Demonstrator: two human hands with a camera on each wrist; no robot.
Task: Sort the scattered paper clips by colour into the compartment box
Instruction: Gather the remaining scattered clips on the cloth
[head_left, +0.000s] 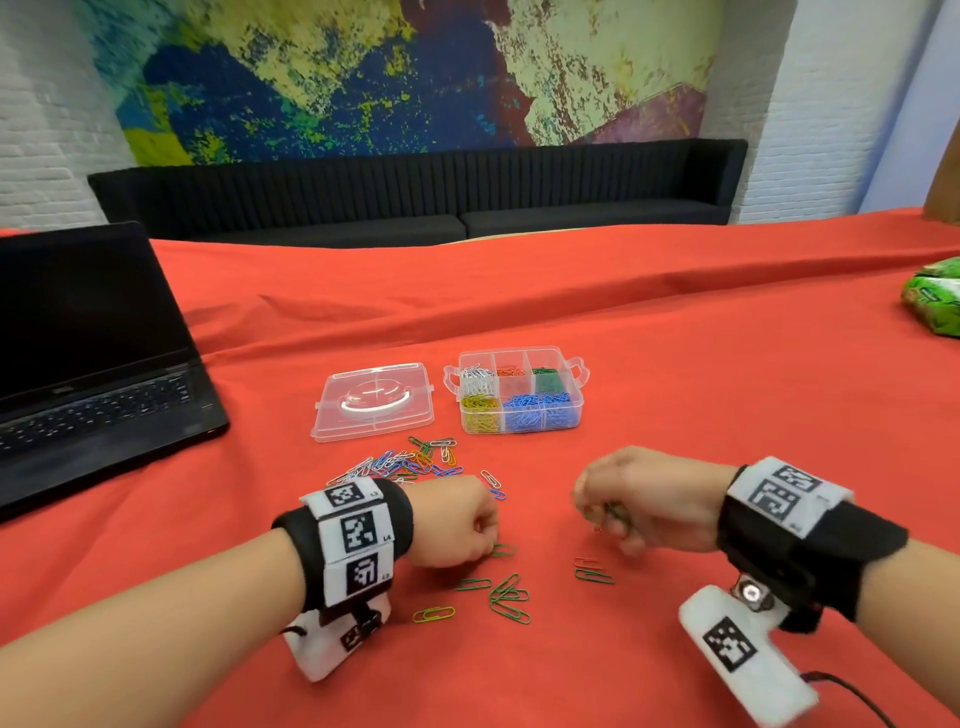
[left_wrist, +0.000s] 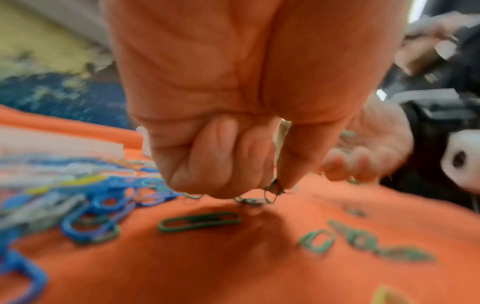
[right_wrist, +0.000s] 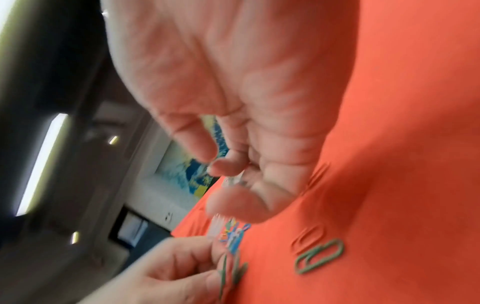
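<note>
The clear compartment box (head_left: 571, 410) stands open on the red cloth, holding silver, red, green, yellow and blue clips in separate compartments. A mixed pile of scattered paper clips (head_left: 410, 462) lies in front of it. Several green clips (head_left: 509, 595) lie nearer to me. My left hand (head_left: 488, 538) is low over the cloth, and its thumb and curled fingers pinch a few green clips (left_wrist: 271, 190). My right hand (head_left: 602, 514) hovers to the right with its fingers curled round a small bunch of green clips (left_wrist: 348, 133). In the right wrist view that hand (right_wrist: 226, 174) is blurred.
The box's clear lid (head_left: 374, 400) lies left of the box. An open black laptop (head_left: 93, 374) sits at the far left. A green packet (head_left: 935, 301) lies at the right edge. A red clip (head_left: 587, 562) and a green clip (head_left: 595, 576) lie under my right hand, and a yellow-green one (head_left: 434, 614) lies nearer.
</note>
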